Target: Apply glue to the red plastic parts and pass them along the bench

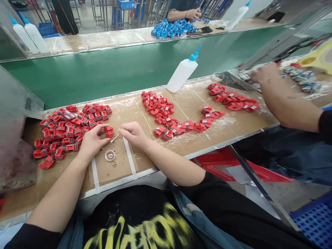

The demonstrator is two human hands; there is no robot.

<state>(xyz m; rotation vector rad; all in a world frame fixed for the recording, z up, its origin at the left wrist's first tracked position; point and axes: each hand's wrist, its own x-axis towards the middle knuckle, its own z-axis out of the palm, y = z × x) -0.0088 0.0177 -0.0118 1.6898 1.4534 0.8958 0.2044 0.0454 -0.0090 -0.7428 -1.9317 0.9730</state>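
Observation:
Between the thumb and fingers of my left hand point(92, 141) is a small red plastic part point(109, 131), held above the cardboard. My right hand point(134, 135) pinches a thin cotton swab point(115, 138), its white tip pointing left, close under the red part. Whether the tip touches the part I cannot tell. Just below both hands a small clear round dish point(110, 155) rests on a cardboard sheet point(116, 174) with white tape strips. Left of my left hand lies a heap of red and grey parts point(70, 130).
More red parts point(158, 107) lie right of my hands, with a curved row point(189, 126) and another group point(233, 98) beyond. A white bottle point(183, 74) with blue nozzle stands behind them. A green belt point(103, 71) runs past. A co-worker's arm point(287, 100) reaches in at right.

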